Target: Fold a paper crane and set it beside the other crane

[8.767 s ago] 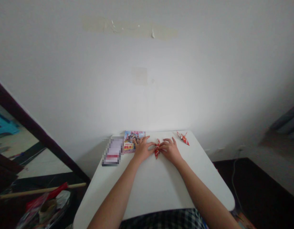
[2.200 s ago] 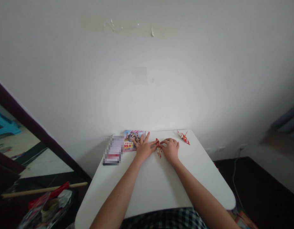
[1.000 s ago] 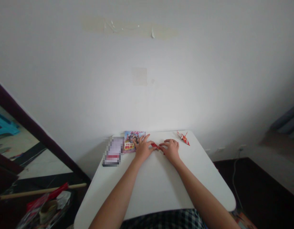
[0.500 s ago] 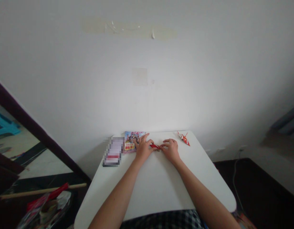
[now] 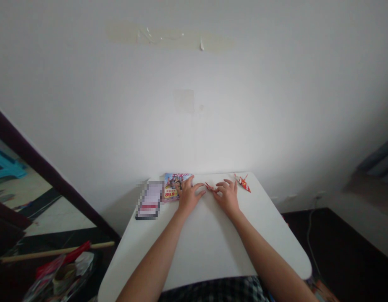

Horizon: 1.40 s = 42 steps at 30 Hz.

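Observation:
Between my hands is a small piece of folded red patterned paper [image 5: 209,187]. My right hand [image 5: 227,196] pinches its right end between thumb and fingertips. My left hand [image 5: 189,196] is open, thumb and fingers apart, just left of the paper and over the edge of a colourful printed leaflet [image 5: 171,184]. Farther right, beyond my right hand, lies a folded paper crane [image 5: 242,183] in red and white. The finer folds of the held paper are too small to make out.
A phone with a blurred screen [image 5: 149,201] lies at the left of the white table [image 5: 209,251]. The wall [image 5: 219,138] stands right behind the table. A bag of odds and ends [image 5: 64,277] and a wooden stick [image 5: 55,252] are on the floor at left.
My left hand has let go of the red paper and its fingers have parted. The paper now stays in my right hand, turned and tilted upward.

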Motion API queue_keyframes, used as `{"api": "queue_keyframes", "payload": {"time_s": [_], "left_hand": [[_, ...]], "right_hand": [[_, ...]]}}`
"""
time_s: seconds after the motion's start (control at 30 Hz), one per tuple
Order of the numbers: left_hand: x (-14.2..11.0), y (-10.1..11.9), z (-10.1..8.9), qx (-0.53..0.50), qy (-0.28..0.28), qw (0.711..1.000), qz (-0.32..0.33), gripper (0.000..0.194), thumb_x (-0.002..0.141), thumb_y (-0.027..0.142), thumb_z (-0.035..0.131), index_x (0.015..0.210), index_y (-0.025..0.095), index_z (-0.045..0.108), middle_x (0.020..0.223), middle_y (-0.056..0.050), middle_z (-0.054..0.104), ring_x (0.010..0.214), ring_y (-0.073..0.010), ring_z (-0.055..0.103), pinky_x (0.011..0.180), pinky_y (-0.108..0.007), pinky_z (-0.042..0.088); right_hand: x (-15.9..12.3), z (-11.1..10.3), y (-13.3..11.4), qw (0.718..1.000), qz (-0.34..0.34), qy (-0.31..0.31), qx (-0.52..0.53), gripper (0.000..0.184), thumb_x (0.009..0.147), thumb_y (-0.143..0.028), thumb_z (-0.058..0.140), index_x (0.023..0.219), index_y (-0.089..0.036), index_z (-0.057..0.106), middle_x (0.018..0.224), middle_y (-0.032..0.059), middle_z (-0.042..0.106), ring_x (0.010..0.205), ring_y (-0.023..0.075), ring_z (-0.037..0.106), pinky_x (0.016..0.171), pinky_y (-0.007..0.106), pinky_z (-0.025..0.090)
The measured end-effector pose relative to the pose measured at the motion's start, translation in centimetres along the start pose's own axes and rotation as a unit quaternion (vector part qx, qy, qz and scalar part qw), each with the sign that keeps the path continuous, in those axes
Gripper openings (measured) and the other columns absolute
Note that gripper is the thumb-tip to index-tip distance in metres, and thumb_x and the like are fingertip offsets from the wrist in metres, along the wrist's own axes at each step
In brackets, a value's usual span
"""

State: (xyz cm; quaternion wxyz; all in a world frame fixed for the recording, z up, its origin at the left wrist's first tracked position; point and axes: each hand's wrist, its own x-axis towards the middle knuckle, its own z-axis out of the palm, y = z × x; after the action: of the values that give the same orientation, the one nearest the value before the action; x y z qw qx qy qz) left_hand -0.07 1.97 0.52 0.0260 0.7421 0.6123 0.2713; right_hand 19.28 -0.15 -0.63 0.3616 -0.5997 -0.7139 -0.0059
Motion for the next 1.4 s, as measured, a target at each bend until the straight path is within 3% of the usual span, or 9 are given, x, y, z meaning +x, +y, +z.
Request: {"api": "queue_keyframes", "payload": {"time_s": [0.17, 0.33, 0.7, 0.9, 1.0, 1.13, 1.4], "left_hand": [[-0.03, 0.01, 0.01, 0.0, -0.012, 1.0, 0.007, 0.031, 0.086, 0.048, 0.067, 0.115, 0.039, 0.074, 0.153, -0.003, 0.047, 0.143, -0.0329, 0.037, 0.123, -0.065, 0.008], [-0.21, 0.14, 0.05, 0.013, -0.025, 0.999, 0.022, 0.031, 0.087, 0.052, 0.065, 0.115, 0.041, 0.075, 0.155, -0.002, 0.046, 0.142, -0.0343, 0.038, 0.12, -0.071, 0.006], [-0.42, 0.27, 0.05, 0.007, -0.023, 0.999, 0.028, 0.029, 0.085, 0.056, 0.065, 0.106, 0.041, 0.078, 0.153, -0.001, 0.048, 0.141, -0.0351, 0.038, 0.121, -0.07, 0.003], [-0.09, 0.13, 0.17, -0.003, -0.028, 0.999, 0.033, 0.028, 0.084, 0.053, 0.069, 0.103, 0.037, 0.079, 0.152, -0.003, 0.051, 0.14, -0.0388, 0.037, 0.116, -0.075, 0.003], [0.14, 0.16, 0.32, 0.0, -0.034, 0.999, 0.021, 0.028, 0.081, 0.053, 0.071, 0.105, 0.042, 0.077, 0.151, -0.001, 0.052, 0.14, -0.0385, 0.038, 0.116, -0.076, 0.004], [0.1, 0.24, 0.44, 0.004, -0.021, 0.999, 0.025, 0.03, 0.08, 0.053, 0.072, 0.109, 0.046, 0.074, 0.149, 0.0, 0.053, 0.14, -0.0352, 0.04, 0.119, -0.072, 0.009], [-0.19, 0.45, 0.2, -0.011, -0.026, 0.998, 0.048, 0.014, 0.083, 0.044, 0.072, 0.094, 0.041, 0.078, 0.143, 0.001, 0.058, 0.139, -0.0327, 0.042, 0.118, -0.074, 0.005]], "right_hand": [[-0.07, -0.3, -0.73, 0.999, 0.009, -0.041, 0.004, 0.015, 0.09, -0.031, 0.06, 0.088, -0.028, 0.075, 0.1, 0.0037, 0.075, 0.13, 0.0291, 0.047, 0.117, 0.066, 0.004], [-0.03, -0.2, -0.95, 0.998, 0.027, -0.054, 0.012, 0.016, 0.09, -0.037, 0.063, 0.088, -0.031, 0.077, 0.103, 0.0023, 0.075, 0.129, 0.0291, 0.047, 0.116, 0.068, 0.002], [-0.06, 0.56, -0.67, 0.994, 0.037, -0.087, 0.055, 0.016, 0.091, -0.03, 0.061, 0.09, -0.028, 0.077, 0.105, 0.0034, 0.074, 0.126, 0.0278, 0.049, 0.116, 0.066, 0.01], [-0.03, 0.57, -0.7, 0.995, 0.055, -0.08, 0.02, 0.014, 0.088, -0.032, 0.067, 0.097, -0.033, 0.077, 0.115, 0.0055, 0.068, 0.125, 0.0302, 0.045, 0.113, 0.061, 0.02], [0.02, 0.59, -0.74, 0.994, 0.063, -0.085, 0.008, 0.015, 0.087, -0.032, 0.069, 0.098, -0.035, 0.077, 0.119, 0.0056, 0.065, 0.126, 0.0312, 0.043, 0.112, 0.062, 0.02], [0.06, 0.6, -0.67, 0.995, 0.053, -0.087, 0.015, 0.014, 0.088, -0.031, 0.068, 0.097, -0.035, 0.077, 0.121, 0.0046, 0.066, 0.126, 0.0307, 0.044, 0.112, 0.065, 0.019], [0.27, 0.55, -0.19, 0.992, -0.005, -0.119, 0.033, 0.026, 0.089, -0.019, 0.062, 0.101, -0.037, 0.077, 0.12, 0.0022, 0.071, 0.129, 0.0273, 0.047, 0.113, 0.065, 0.019]]}}
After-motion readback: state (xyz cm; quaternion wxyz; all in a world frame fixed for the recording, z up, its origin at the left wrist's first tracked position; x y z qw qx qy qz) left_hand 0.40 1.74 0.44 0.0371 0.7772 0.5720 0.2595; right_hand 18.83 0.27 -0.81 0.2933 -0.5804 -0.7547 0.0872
